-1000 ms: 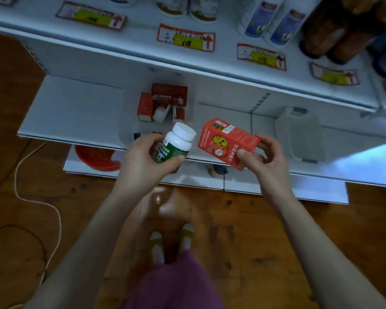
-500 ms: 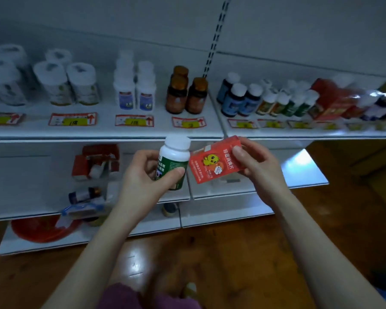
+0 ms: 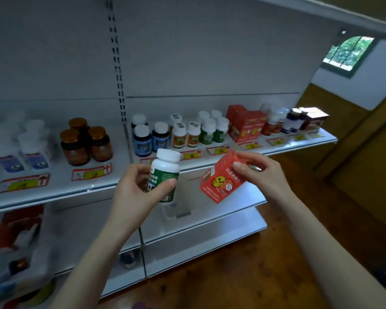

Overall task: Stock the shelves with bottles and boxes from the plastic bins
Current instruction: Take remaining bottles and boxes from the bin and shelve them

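Note:
My left hand (image 3: 136, 190) grips a white bottle with a green label and white cap (image 3: 165, 172), held upright in front of the shelf edge. My right hand (image 3: 262, 175) holds a red box with a yellow cartoon chick (image 3: 222, 181), tilted, its top toward the shelf. Behind them the white shelf (image 3: 80, 190) carries matching green-labelled bottles (image 3: 213, 131) and a group of matching red boxes (image 3: 245, 126) further right.
The same shelf also holds brown amber jars (image 3: 85, 141), blue-labelled bottles (image 3: 147, 137), orange-labelled bottles (image 3: 185, 134) and white bottles (image 3: 22, 150) at left. A clear plastic bin (image 3: 179, 206) sits on the lower shelf. Red boxes (image 3: 18, 228) lie lower left. Wooden floor (image 3: 265, 264) lies at right.
The view has swung up and to the right, from the lower shelves to the stocked shelf. Both hands have risen toward that shelf, still holding the bottle and the box.

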The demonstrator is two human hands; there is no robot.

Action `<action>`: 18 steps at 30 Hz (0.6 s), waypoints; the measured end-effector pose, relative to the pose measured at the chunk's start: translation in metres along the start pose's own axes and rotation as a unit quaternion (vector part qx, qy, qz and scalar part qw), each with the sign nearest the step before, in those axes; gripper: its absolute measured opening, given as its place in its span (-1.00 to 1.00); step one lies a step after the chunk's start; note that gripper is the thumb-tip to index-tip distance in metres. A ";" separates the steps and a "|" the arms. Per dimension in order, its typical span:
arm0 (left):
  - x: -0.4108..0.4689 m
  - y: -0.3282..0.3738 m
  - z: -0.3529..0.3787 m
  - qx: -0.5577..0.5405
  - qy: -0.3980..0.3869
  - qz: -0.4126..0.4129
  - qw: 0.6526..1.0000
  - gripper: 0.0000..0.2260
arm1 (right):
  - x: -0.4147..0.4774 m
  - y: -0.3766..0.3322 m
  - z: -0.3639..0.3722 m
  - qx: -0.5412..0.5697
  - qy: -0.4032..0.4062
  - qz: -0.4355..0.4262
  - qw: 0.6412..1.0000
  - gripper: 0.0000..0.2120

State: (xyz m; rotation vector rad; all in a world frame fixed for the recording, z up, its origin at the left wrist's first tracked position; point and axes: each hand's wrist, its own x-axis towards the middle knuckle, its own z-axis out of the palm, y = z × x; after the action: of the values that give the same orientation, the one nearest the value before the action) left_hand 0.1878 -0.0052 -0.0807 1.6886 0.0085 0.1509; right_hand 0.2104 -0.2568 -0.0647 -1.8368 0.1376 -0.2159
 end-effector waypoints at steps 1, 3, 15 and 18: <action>0.007 0.003 0.012 0.005 -0.006 0.002 1.000 -0.63 | 0.007 0.003 -0.012 -0.005 0.015 -0.002 1.000 -0.73; 0.024 0.007 0.035 0.014 -0.019 0.008 1.000 -0.69 | 0.022 0.010 -0.030 -0.018 0.043 -0.005 0.999 -0.72; 0.168 0.026 0.199 0.008 -0.080 0.052 0.995 -0.76 | 0.175 0.016 -0.134 0.008 0.109 -0.041 0.993 -0.79; 0.193 0.032 0.228 0.035 -0.079 0.053 0.995 -0.77 | 0.207 0.015 -0.154 0.036 0.115 -0.048 0.992 -0.82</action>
State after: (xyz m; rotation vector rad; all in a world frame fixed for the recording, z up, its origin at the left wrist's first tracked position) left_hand 0.4002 -0.2160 -0.0569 1.7677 -0.1971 0.0981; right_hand 0.3786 -0.4485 -0.0226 -1.7448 0.1998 -0.4940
